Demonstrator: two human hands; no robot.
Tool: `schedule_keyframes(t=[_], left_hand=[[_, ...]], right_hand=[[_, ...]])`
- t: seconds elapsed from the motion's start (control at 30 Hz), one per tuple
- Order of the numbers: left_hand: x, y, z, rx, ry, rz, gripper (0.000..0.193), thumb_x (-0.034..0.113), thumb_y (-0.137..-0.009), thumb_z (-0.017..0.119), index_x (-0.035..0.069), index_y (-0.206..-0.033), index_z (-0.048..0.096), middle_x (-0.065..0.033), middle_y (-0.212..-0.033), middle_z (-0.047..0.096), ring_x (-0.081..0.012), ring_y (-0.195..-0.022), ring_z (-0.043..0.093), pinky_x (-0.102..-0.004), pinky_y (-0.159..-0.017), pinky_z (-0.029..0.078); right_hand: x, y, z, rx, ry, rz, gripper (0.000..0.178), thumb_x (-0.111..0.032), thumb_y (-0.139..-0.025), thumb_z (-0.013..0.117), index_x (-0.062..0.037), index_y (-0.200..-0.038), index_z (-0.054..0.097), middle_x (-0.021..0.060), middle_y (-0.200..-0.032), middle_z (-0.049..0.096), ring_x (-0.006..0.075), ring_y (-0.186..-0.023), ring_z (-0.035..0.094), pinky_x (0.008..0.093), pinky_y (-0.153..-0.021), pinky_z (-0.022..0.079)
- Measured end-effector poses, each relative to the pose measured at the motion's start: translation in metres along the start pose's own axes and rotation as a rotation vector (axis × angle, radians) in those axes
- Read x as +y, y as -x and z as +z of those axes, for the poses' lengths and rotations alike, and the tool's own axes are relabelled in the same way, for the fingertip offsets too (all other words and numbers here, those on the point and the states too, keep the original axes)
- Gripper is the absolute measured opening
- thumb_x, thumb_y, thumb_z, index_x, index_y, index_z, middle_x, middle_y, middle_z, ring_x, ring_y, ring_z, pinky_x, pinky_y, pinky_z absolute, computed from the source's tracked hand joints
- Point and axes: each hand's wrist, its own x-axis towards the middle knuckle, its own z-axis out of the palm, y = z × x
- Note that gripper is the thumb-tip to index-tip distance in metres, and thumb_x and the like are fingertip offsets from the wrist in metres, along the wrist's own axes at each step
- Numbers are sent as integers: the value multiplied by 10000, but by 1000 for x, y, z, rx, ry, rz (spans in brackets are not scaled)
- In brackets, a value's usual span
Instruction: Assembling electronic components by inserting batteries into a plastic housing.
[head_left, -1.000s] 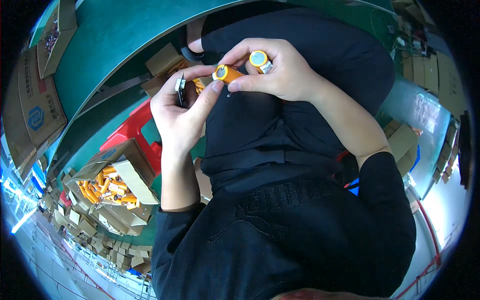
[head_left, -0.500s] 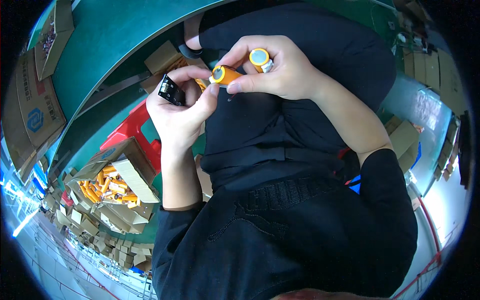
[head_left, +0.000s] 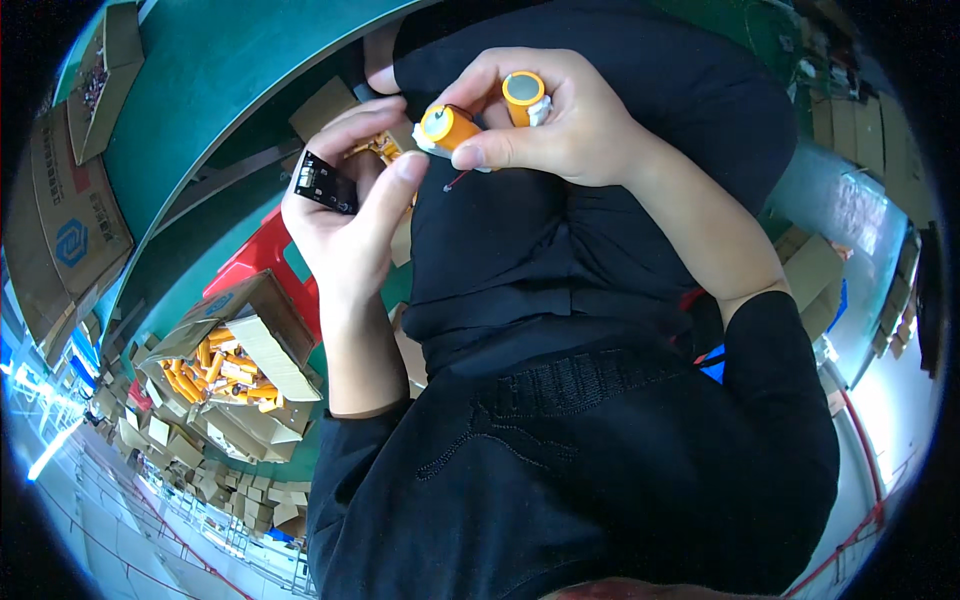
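Note:
My right hand (head_left: 568, 130) grips an orange cylindrical battery cell (head_left: 455, 132) between thumb and fingers, its pale round end toward my left hand. White glue-like material clings beside that end, a dark wire lies at the top, and a thin red wire (head_left: 457, 181) hangs below. Between the fingers of the same hand sits a second orange battery cell (head_left: 524, 92) with a white blob on its side. In my left hand (head_left: 345, 240) a small black circuit board (head_left: 326, 184) rests against the curled fingers, while thumb and index finger stand apart, just short of the first cell.
An open carton (head_left: 285, 355) of orange cells stands at the left, near a red plastic stool (head_left: 240, 262). A green tabletop (head_left: 200, 75) curves across the upper left, with a cardboard box (head_left: 110, 95) on it. Below my left hand's fingers, another carton (head_left: 325, 110) shows partly.
My left thumb and index finger have let go of the first cell and spread apart. The left hand has shifted slightly left with the board; my right hand has risen a little with both cells.

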Motion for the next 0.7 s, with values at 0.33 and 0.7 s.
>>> schedule_keyframes(t=[0.33, 0.7], left_hand=[[6, 4, -1, -82, -176, 12, 213, 11, -827, 834, -10, -1024, 755, -124, -985, 759, -130, -709, 628, -189, -619, 473], [-1, 2, -5, -123, -129, 92, 205, 2, -820, 842, -4, -1006, 758, -110, -941, 754, -100, -682, 614, -177, -593, 445]], right_hand=[[0, 5, 0, 8, 25, 70, 290, -69, -820, 857, -36, -1082, 737, 69, -929, 717, 102, -646, 553, 203, -634, 487], [-2, 6, 1, -19, 22, 102, 280, -84, -832, 855, -29, -1080, 737, 77, -935, 720, 114, -682, 599, 216, -663, 516]])
